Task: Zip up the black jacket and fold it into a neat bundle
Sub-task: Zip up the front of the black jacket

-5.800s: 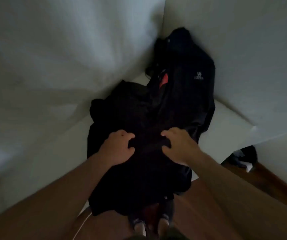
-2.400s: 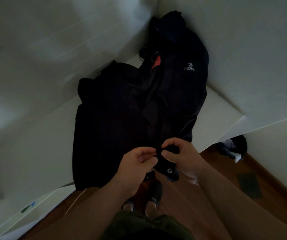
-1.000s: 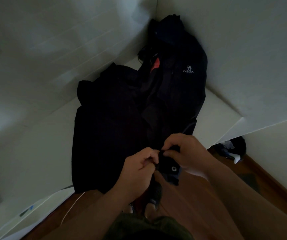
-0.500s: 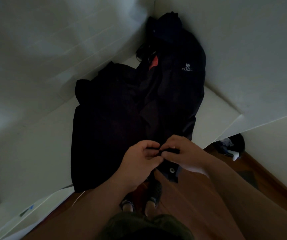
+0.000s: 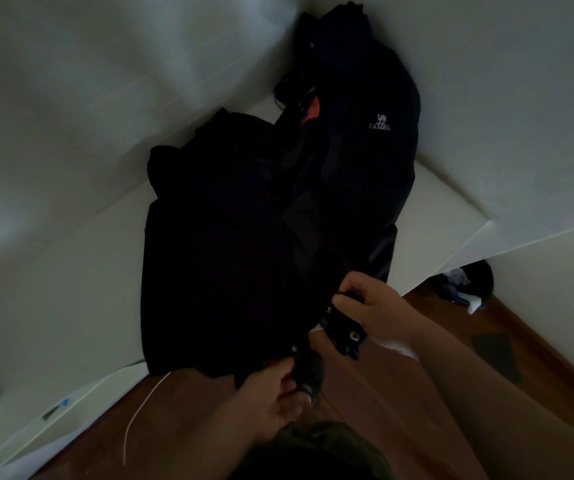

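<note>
**Starting the zip at the hem**

Head view: lying spread on the white surface [image 5: 81, 271] just beyond both hands, the black fabric jacket [image 5: 244, 237]. Pinching the hem's lower edge, left hand [image 5: 271, 393]. Gripping the opposite front panel near its snap, right hand [image 5: 372, 306]. Zipping likely just beginning; next, probably seating the zipper ends together.

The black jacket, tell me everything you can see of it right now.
The black jacket lies spread on a white surface in a corner, collar end against the wall, hem over the near edge. Smooth dark fabric, white CAMEL logo, orange patch near the collar, metal snaps at the hem. The right hand pinches one front edge; the left hand grips the hem.
</note>
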Motion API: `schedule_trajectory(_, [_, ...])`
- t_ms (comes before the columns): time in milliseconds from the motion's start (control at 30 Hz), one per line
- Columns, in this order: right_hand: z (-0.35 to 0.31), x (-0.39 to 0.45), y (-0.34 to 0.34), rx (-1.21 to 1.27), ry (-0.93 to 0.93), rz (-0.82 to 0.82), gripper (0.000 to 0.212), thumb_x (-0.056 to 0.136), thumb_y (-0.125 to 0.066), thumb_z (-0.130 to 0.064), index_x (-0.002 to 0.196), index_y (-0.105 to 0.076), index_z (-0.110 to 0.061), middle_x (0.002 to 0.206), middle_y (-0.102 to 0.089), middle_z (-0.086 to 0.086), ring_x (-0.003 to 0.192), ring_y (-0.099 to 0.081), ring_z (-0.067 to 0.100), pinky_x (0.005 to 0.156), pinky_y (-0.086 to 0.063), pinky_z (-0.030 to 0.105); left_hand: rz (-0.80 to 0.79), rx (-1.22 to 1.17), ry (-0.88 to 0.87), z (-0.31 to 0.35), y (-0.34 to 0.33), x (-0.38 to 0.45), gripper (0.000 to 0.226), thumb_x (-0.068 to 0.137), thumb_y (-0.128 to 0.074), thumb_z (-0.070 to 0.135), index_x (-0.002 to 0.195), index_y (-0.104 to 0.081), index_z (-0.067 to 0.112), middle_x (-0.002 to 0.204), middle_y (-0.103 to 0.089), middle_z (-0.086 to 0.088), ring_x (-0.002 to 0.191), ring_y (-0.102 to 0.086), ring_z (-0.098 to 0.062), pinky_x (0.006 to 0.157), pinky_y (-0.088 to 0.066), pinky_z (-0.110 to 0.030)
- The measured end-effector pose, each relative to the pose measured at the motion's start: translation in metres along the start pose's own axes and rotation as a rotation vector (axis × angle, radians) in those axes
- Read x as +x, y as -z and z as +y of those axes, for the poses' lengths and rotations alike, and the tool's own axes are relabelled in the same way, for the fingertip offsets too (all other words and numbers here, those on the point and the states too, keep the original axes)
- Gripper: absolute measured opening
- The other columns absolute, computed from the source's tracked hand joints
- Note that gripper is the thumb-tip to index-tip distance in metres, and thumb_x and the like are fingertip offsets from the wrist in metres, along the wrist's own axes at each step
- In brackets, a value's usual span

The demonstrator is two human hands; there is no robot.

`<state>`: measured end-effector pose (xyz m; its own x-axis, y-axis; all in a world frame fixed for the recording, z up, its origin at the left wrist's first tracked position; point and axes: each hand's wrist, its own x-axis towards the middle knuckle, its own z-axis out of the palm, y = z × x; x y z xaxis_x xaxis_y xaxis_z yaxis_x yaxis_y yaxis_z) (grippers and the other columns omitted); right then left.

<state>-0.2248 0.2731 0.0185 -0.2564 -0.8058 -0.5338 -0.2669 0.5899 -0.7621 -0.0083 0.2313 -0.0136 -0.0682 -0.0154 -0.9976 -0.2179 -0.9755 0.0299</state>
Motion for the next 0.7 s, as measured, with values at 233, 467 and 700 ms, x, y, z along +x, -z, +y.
schedule_trajectory(233, [0.022,-0.003,0.004,-0.042,-0.033,-0.112,0.019,0.103,-0.066,-0.028,0.085,-0.059,-0.023,0.069,-0.054,-0.011,0.058,-0.048,0.001,0.059,-0.042,0.023,0.002,-0.373,-0.135,0.024,-0.012,0.015,0.015,0.100,-0.068,0.016,0.110,-0.061,0.008,0.109,-0.064,-0.016,0.098,-0.062,-0.030,0.103,-0.051,-0.044])
schedule_trajectory(467, [0.003,-0.006,0.010,0.126,-0.088,-0.396,0.020,0.104,-0.066,-0.021,0.087,-0.072,-0.031,0.083,-0.066,-0.005,0.079,-0.059,0.011,0.078,-0.048,0.032,-0.297,-0.404,-0.298,0.053,-0.031,-0.027,0.015,0.100,-0.061,0.006,0.105,-0.073,-0.003,0.105,-0.077,-0.018,0.100,-0.074,-0.030,0.092,-0.061,-0.042])
schedule_trajectory(700, [-0.026,0.006,0.011,0.102,-0.002,-0.355,0.009,0.102,-0.068,-0.017,0.095,-0.074,-0.017,0.083,-0.070,-0.009,0.079,-0.063,0.005,0.079,-0.050,0.029,-0.469,-0.503,-0.246,0.077,-0.034,-0.060,0.016,0.098,-0.052,-0.005,0.095,-0.068,-0.007,0.095,-0.072,-0.019,0.088,-0.070,-0.023,0.059,-0.063,-0.027])
